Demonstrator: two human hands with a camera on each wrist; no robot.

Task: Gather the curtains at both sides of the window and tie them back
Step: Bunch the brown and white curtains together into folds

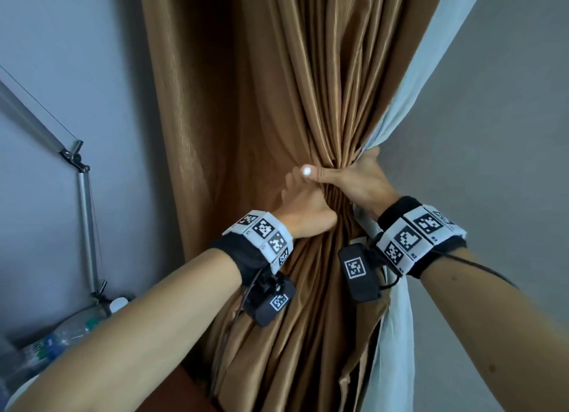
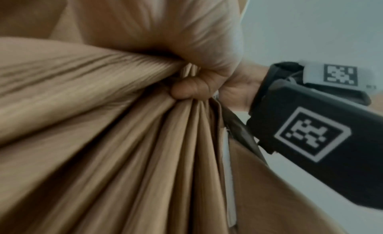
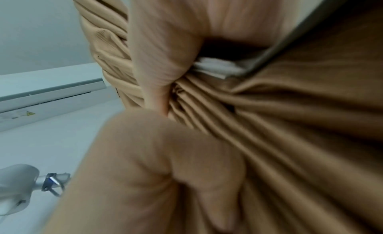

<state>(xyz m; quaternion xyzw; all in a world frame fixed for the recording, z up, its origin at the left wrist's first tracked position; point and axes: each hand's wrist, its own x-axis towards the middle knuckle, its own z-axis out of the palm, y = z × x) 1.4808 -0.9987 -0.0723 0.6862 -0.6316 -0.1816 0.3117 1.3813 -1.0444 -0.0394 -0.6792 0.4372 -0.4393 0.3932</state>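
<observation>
A brown curtain with a pale lining hangs in front of me, bunched into a narrow waist at mid height. My right hand grips that waist, its thumb lying across the front folds. Just below it my left hand holds the same bundle, fingers reaching behind the cloth. In the left wrist view the right hand clenches the pleats of the curtain. The right wrist view has the curtain squeezed under my right hand, with the left hand below. No tie-back is visible.
A jointed metal lamp arm stands at the left against the grey wall, with plastic bottles at its foot. Bare wall is right of the curtain. An air conditioner shows high on the wall.
</observation>
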